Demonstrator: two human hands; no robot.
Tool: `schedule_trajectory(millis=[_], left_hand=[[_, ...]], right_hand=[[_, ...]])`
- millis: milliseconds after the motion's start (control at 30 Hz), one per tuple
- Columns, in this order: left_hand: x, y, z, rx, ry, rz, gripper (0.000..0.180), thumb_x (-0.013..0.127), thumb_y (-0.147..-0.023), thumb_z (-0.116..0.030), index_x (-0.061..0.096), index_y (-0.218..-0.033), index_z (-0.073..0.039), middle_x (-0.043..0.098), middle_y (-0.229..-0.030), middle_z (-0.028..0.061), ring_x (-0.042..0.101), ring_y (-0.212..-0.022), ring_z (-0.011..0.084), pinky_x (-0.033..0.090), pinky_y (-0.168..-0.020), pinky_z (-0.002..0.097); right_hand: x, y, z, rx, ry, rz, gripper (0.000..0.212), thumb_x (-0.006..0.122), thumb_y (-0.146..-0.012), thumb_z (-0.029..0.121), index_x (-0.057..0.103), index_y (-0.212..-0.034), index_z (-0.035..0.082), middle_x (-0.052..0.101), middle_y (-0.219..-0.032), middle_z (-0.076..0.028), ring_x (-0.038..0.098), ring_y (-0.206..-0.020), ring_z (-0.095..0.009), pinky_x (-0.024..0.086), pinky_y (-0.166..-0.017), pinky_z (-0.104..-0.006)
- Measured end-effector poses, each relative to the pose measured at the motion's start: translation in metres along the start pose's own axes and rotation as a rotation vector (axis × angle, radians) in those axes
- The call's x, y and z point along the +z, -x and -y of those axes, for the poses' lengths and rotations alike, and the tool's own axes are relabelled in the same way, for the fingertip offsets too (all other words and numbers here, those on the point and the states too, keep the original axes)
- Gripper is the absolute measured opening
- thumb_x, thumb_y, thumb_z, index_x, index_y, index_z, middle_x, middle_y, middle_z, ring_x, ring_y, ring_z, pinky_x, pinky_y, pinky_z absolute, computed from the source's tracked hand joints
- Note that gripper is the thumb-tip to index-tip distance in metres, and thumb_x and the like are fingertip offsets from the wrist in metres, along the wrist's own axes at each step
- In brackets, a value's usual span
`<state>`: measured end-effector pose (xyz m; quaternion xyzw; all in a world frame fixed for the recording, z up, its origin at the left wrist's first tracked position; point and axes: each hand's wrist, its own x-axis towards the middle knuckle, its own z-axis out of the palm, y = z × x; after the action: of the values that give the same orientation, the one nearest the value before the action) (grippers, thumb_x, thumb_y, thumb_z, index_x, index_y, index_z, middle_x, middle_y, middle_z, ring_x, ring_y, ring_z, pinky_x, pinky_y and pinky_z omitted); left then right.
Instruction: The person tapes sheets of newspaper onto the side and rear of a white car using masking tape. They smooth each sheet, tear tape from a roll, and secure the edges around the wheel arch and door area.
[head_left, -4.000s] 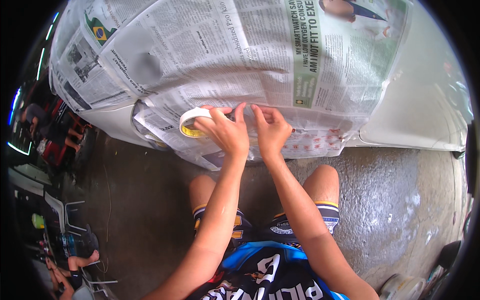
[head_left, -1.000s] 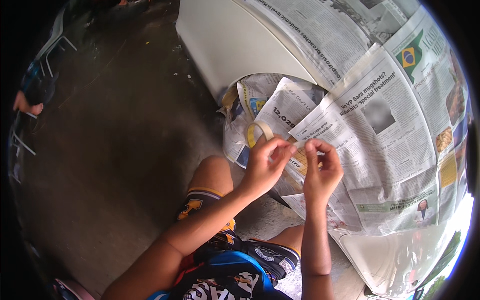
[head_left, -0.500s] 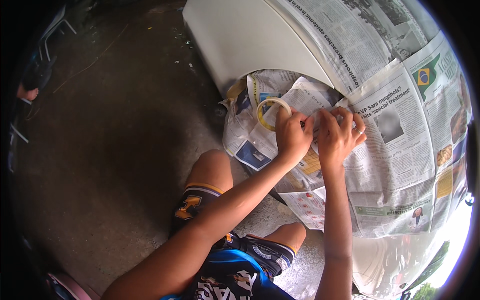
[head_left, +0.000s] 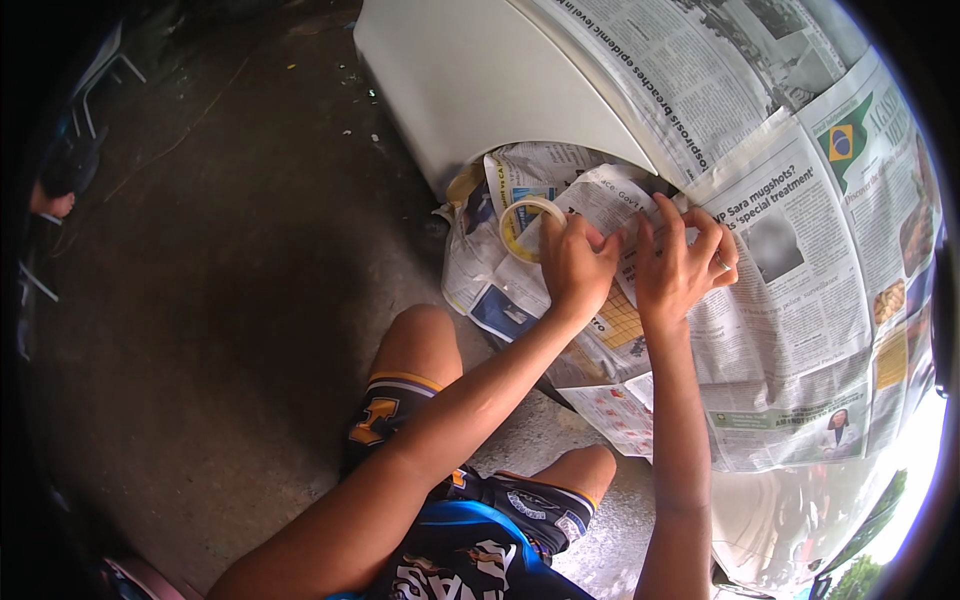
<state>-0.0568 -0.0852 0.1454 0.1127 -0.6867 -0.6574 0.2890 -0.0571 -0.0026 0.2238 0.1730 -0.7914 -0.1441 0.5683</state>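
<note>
A roll of masking tape [head_left: 508,232], pale with a yellow inner ring, sits at the fingers of my left hand [head_left: 578,262], which is closed on its near side. Just to the right, my right hand [head_left: 680,262] has its fingers bent and spread, with the fingertips on the newspaper sheet [head_left: 790,290] beside the wheel arch. A ring shows on one finger. The two hands are close but apart. More crumpled newspaper [head_left: 500,275] fills the wheel opening under my left hand. Any tape strip between the hands is too fine to make out.
The white car body panel [head_left: 480,90] curves above the wheel opening, and newspaper covers the panels to the right. My bent knees [head_left: 420,340] are close below. On the far left, a metal chair frame [head_left: 110,65] and another person's foot [head_left: 52,203] stand on the dark concrete floor [head_left: 200,260].
My hands have drawn slightly apart, and the right fingers have spread and straightened more. The tape roll has shifted a little to the left with my left hand.
</note>
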Motion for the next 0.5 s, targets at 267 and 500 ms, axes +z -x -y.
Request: schedule_trajectory(millis=[267,500], left_hand=[[-0.025,-0.009,0.011,0.242,0.055,-0.287,0.023,0.082,-0.089,-0.021,0.066,-0.096,-0.006,0.056,-0.107,0.0199,0.054,-0.104,0.0386,0.042,-0.095,0.0468],[-0.027,-0.047,0.019,0.405,-0.037,-0.31,0.023,0.079,-0.091,-0.019,0.072,-0.113,-0.014,0.048,-0.114,0.0193,0.047,-0.108,0.0379,0.038,-0.096,0.0484]], right_hand=[[-0.014,0.002,0.0,-0.037,-0.078,-0.047,0.044,0.092,-0.073,0.032,0.077,-0.113,0.029,0.057,-0.113,0.005,0.046,-0.119,-0.022,0.024,-0.095,-0.0427],[-0.016,0.0,0.003,-0.028,-0.136,-0.011,0.043,0.092,-0.074,0.033,0.076,-0.114,0.026,0.058,-0.116,0.003,0.046,-0.123,-0.024,0.024,-0.099,-0.0418]])
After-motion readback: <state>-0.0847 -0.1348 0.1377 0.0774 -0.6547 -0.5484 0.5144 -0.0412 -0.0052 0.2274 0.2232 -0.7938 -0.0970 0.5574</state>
